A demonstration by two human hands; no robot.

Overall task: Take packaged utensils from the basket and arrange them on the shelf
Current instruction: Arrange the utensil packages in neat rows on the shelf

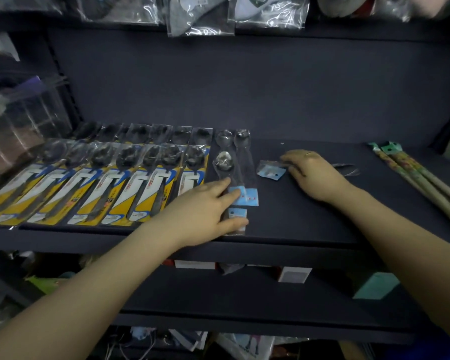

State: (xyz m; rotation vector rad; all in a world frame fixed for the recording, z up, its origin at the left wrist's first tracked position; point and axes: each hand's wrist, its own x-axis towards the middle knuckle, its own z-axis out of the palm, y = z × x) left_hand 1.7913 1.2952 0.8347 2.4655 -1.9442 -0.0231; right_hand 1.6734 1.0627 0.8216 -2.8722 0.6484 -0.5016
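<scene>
On the dark shelf [296, 219] lie rows of spoons in yellow and white card packs [109, 183] at the left. Beside them lie clear-wrapped steel spoons with blue labels [240, 162]. My left hand [208, 206] rests with straight fingers on the nearest of these, a clear-wrapped spoon [222, 162], thumb at its lower blue label. My right hand [312, 172] lies further right, its fingers on another clear-wrapped packet [270, 171] with a blue label that lies crosswise. The basket is not in view.
Long packs of chopsticks [421, 183] lie at the shelf's right end. Bagged goods [200, 14] hang from the shelf above. Boxes and mixed goods [294, 274] fill the lower shelves. Clear plastic containers [18, 118] stand at the left.
</scene>
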